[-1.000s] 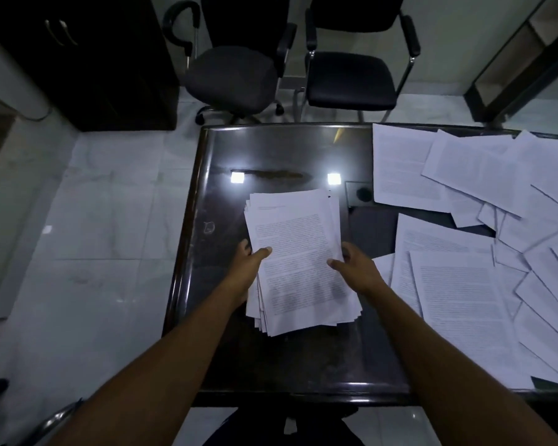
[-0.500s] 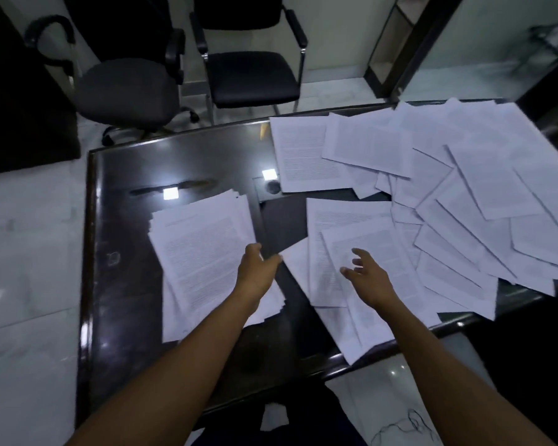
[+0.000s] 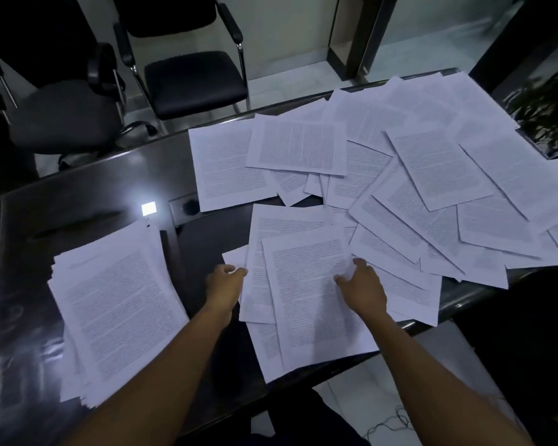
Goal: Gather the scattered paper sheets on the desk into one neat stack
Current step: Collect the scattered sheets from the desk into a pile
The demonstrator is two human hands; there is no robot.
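Note:
A thick, slightly fanned stack of printed sheets [image 3: 116, 313] lies on the left of the dark desk [image 3: 78, 194]. Several loose printed sheets [image 3: 432, 188] cover the desk's right half, overlapping one another. Nearest me lie a few overlapping sheets [image 3: 306, 294]. My left hand [image 3: 224, 286] touches their left edge, fingers pointing right. My right hand [image 3: 363, 288] rests on their right side, and the paper wrinkles under its fingertips. Whether either hand pinches a sheet is not clear.
Two black chairs [image 3: 194, 78] stand beyond the desk's far edge. A ceiling light reflection [image 3: 149, 208] and a round cable port [image 3: 190, 206] show on the glossy top. The front right desk edge [image 3: 458, 304] lies under overhanging sheets. A cable [image 3: 397, 423] lies on the floor.
Both hands left the gathered stack and moved right to the nearest loose sheets. My view swung right, so the stack now sits at the left.

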